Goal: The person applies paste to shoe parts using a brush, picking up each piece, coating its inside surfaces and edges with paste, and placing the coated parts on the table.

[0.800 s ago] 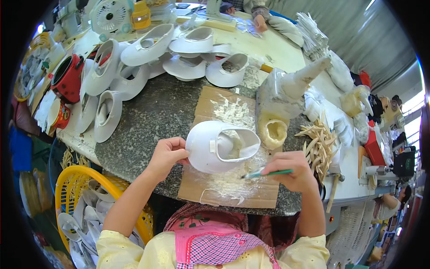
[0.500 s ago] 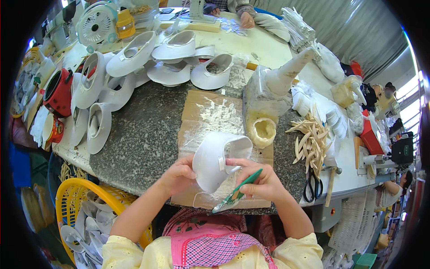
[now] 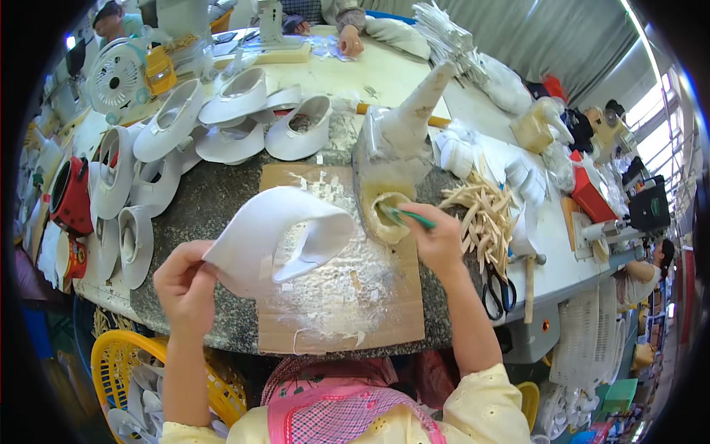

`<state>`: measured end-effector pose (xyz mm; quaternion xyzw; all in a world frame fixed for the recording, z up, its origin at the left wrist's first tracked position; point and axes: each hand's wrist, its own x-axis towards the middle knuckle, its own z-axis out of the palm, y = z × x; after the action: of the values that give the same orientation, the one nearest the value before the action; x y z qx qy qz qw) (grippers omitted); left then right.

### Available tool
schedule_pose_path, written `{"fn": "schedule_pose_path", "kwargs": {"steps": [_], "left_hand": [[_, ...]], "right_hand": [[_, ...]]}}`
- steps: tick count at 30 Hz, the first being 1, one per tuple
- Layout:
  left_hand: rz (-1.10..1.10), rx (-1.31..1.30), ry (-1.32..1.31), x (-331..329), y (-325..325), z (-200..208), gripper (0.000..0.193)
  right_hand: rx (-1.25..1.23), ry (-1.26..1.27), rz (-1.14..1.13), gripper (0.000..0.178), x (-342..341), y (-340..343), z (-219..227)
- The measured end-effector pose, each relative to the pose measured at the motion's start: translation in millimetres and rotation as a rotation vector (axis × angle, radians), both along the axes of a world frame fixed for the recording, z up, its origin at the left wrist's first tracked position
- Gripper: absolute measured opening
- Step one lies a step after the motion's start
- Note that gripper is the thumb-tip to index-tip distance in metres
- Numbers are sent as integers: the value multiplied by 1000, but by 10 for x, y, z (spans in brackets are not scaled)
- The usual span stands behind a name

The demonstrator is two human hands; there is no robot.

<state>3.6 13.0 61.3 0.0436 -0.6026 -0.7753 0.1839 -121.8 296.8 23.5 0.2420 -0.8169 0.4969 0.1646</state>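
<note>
My left hand [image 3: 185, 285] pinches the edge of a white sun visor [image 3: 248, 237] between thumb and fingers. The visor is tilted above a glue-smeared cardboard sheet [image 3: 296, 329], its band toward the right. In my right hand [image 3: 440, 240] is a green-handled brush [image 3: 418, 219]. Its tip is down inside a crusted, cream-coloured pot [image 3: 376, 226] and hidden there. Behind the pot rises a white-coated stand [image 3: 392, 152] with a slanted arm.
Several finished-looking white visors [image 3: 233, 96] crowd the far left. Right of the pot lie pale curved strips [image 3: 484, 214], black scissors [image 3: 498, 294] and a hammer [image 3: 530, 288]. A yellow basket [image 3: 122, 344] holds white pieces below left. Across the table is another person's hand [image 3: 350, 41].
My left hand has carried the visor left and turned it. The right hand has left the visor and moved the brush up into the pot. The view has shifted rightward.
</note>
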Motion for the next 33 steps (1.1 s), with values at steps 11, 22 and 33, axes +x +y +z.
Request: {"fn": "schedule_pose_path", "kwargs": {"steps": [11,22,33], "left_hand": [[-48,-558,-90,-319,60,14,20],[-203,-919,-109,-788,319,78,18],[51,-1093,319,-518,61,194,35]], "right_hand": [[-96,-306,12,11,270,337,47],[335,360,160,23,359,-536,-354],[-851,-755,85,16,558,-303,-627]]}}
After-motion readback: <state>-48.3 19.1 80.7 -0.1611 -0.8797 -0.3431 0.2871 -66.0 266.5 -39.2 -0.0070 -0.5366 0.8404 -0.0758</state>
